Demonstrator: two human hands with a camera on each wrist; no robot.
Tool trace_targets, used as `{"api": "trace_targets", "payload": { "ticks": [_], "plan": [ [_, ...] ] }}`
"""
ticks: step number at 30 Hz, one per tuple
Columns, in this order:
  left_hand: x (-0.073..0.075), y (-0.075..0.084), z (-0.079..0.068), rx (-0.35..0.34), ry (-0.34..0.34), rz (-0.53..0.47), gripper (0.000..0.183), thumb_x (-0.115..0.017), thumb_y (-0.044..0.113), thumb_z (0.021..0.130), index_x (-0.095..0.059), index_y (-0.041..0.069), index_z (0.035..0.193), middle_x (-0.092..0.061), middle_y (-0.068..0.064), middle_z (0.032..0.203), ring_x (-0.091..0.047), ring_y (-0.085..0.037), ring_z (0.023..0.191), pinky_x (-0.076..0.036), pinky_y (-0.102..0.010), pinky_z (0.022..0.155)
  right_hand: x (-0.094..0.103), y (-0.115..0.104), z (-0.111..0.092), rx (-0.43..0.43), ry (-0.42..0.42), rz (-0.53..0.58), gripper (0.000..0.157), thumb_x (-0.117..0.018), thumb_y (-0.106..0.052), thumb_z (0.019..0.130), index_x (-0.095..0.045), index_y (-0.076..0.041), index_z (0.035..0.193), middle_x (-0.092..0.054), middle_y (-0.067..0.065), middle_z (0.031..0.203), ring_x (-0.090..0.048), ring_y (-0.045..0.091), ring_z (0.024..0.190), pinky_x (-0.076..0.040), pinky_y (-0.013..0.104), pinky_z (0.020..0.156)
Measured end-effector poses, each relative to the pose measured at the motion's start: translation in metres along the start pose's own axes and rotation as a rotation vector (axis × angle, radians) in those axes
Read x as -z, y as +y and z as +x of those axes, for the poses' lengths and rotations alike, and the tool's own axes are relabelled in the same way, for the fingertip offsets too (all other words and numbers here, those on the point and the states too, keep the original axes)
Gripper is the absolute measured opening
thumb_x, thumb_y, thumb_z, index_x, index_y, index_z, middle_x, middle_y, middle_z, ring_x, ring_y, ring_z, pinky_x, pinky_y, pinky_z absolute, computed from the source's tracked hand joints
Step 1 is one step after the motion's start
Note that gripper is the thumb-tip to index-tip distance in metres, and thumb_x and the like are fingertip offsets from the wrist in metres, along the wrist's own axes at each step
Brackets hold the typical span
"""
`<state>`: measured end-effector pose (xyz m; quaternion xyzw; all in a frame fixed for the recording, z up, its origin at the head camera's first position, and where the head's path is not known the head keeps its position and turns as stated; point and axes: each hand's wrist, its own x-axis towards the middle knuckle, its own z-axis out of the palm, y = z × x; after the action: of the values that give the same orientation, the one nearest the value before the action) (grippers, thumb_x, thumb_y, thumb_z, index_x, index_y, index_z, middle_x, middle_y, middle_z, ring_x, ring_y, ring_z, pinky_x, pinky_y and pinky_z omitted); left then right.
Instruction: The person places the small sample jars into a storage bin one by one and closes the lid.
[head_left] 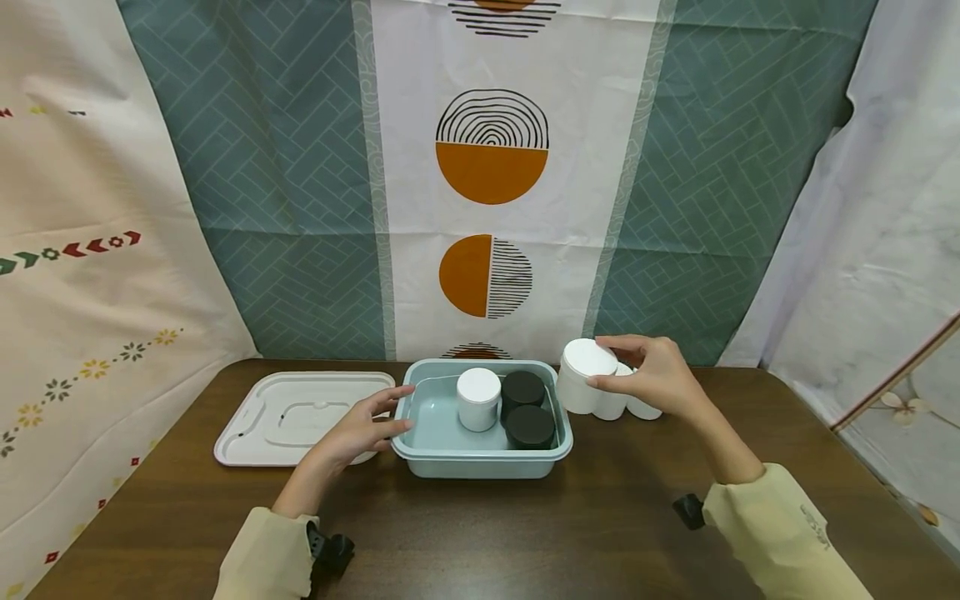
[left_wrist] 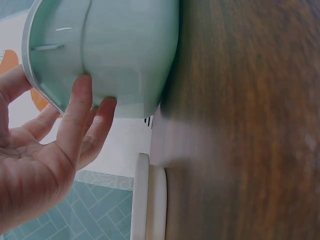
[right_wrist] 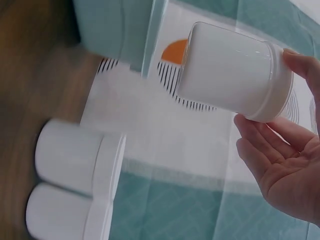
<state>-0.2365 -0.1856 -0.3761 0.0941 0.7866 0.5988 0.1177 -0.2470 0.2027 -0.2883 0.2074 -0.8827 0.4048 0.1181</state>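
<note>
One white jar (head_left: 585, 377) is held up right of the frame's centre, its lid (right_wrist: 281, 85) pinched by the fingers of the right hand (head_left: 654, 375); the left hand (head_left: 363, 427) is laid, fingers apart, against the tub (head_left: 480, 468). It is judged light, stiff and slippery, best gripped round the lid.

Dark brown table (head_left: 525, 533), white lid (head_left: 300, 417) at left, pale blue tub (head_left: 480, 467) mid-table, two white jars (head_left: 611, 405) at right

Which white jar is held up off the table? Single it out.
The held jar, gripped by its lid in the right hand. A second white jar stands inside the tub; two more white jars stand together on the table.
</note>
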Motion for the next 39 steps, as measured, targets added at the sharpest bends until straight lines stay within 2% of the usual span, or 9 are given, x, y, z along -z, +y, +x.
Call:
{"api": "trace_targets", "payload": {
  "ticks": [6,9,15,25,31,39],
  "plan": [
    [0.001,0.001,0.0,-0.005,-0.003,0.0,0.059,-0.06,0.013,0.087,-0.033,0.003,0.139,-0.034,-0.03,0.135,-0.049,-0.035,0.111,-0.051,-0.041,0.078,-0.022,-0.014,0.011,0.046,-0.022,0.072,0.053,-0.081,-0.014,0.066,-0.062,0.003,0.112,-0.064,0.017,0.108,-0.063,0.027,0.096,-0.05,0.036,0.08],
    [0.001,0.001,0.001,-0.008,-0.005,0.0,0.061,-0.062,0.015,0.086,-0.034,0.003,0.139,-0.034,-0.029,0.135,-0.049,-0.036,0.111,-0.051,-0.041,0.078,-0.033,-0.022,0.016,0.062,-0.03,0.085,0.052,-0.081,-0.014,0.065,-0.063,0.002,0.111,-0.064,0.016,0.109,-0.063,0.026,0.095,-0.05,0.039,0.081],
    [0.001,0.0,0.001,-0.012,-0.007,-0.005,0.06,-0.061,0.014,0.087,-0.034,0.003,0.139,-0.035,-0.029,0.134,-0.051,-0.034,0.109,-0.052,-0.041,0.077,-0.055,-0.035,0.025,0.073,-0.06,0.159,0.05,-0.081,-0.013,0.066,-0.064,0.003,0.11,-0.063,0.018,0.11,-0.061,0.028,0.099,-0.048,0.041,0.084],
    [0.001,0.0,0.002,-0.019,-0.013,0.002,0.061,-0.061,0.016,0.087,-0.033,0.002,0.139,-0.036,-0.03,0.132,-0.051,-0.032,0.107,-0.051,-0.04,0.077,-0.084,-0.05,0.032,0.144,-0.094,0.235,0.047,-0.081,-0.009,0.064,-0.065,0.005,0.105,-0.065,0.017,0.105,-0.061,0.026,0.098,-0.047,0.036,0.087],
    [0.0,-0.001,0.002,-0.02,-0.008,0.002,0.061,-0.062,0.016,0.086,-0.035,0.003,0.139,-0.036,-0.029,0.132,-0.051,-0.034,0.107,-0.051,-0.041,0.077,-0.098,-0.047,0.029,0.185,-0.112,0.192,0.047,-0.082,-0.013,0.064,-0.066,0.005,0.105,-0.065,0.016,0.104,-0.062,0.025,0.096,-0.048,0.037,0.085],
    [0.001,-0.001,0.0,-0.025,-0.01,-0.001,0.06,-0.062,0.016,0.087,-0.035,0.004,0.139,-0.035,-0.031,0.134,-0.05,-0.035,0.11,-0.051,-0.04,0.077,-0.115,-0.036,0.019,0.178,-0.142,0.129,0.05,-0.082,-0.017,0.063,-0.066,0.002,0.106,-0.066,0.014,0.103,-0.063,0.021,0.094,-0.05,0.035,0.081]
  ]
}}
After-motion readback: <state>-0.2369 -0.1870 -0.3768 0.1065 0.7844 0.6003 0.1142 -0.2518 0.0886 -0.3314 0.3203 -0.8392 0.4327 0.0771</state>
